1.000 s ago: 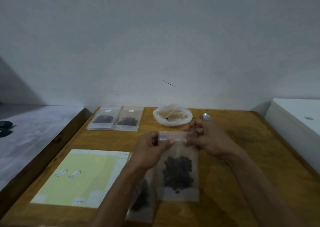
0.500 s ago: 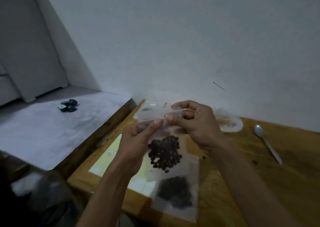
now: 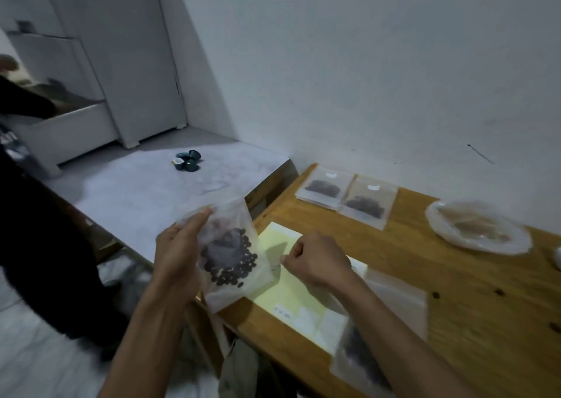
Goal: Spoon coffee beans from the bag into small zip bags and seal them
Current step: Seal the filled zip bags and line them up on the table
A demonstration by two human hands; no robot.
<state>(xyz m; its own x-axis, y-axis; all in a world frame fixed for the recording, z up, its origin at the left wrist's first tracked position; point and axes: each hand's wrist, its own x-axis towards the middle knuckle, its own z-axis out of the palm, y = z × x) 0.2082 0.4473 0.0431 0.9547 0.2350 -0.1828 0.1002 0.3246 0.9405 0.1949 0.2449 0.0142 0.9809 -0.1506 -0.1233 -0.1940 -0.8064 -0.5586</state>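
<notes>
My left hand (image 3: 179, 252) grips a small clear zip bag (image 3: 233, 291) with dark coffee beans in it, held tilted in the air over the table's left edge. My right hand (image 3: 315, 261) is curled into a fist just right of the bag, above a pale yellow sheet (image 3: 279, 242), and I see nothing in it. Two filled zip bags (image 3: 346, 197) lie side by side at the back of the wooden table (image 3: 470, 312). Another filled zip bag (image 3: 361, 355) lies at the front, partly under my right forearm. The crumpled clear bean bag (image 3: 476, 230) sits at the back right.
A spoon tip (image 3: 558, 258) shows at the right edge. Left of the table is a lower grey surface (image 3: 145, 191) with several dark capsules (image 3: 188, 160). A person in dark clothes (image 3: 33, 230) stands at the far left. A white wall runs behind the table.
My right hand has let go of the bag's top and dropped into a fist. My left hand now holds the bag alone, lower and further left. The view has swung left.
</notes>
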